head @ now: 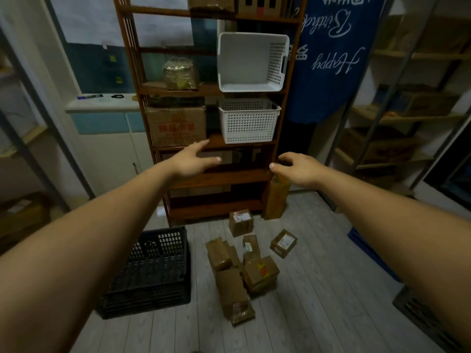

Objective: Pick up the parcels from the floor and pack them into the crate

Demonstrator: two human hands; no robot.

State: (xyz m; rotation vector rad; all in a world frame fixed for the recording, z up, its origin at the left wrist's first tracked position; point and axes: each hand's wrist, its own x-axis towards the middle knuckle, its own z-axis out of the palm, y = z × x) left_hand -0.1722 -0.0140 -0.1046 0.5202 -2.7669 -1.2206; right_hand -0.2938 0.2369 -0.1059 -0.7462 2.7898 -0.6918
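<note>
Several brown cardboard parcels lie scattered on the grey plank floor, among them a long one [233, 293], one with red marks [261, 273], a cube with a label [240, 222] and a small flat one [283, 243]. A black slatted crate [155, 271] stands on the floor just left of the pile, and it looks to hold nothing. Both my arms are stretched forward at shelf height, well above the parcels. My left hand [193, 160] has straight, spread fingers and holds nothing. My right hand [297, 168] hangs with loosely curled fingers, holding nothing.
A wooden shelf unit [219, 178] stands straight ahead with two white baskets [248, 121] and a cardboard box [175, 126]. A tall brown parcel [276, 197] leans at its right foot. Metal racks flank both sides; a blue crate [369, 253] sits at right.
</note>
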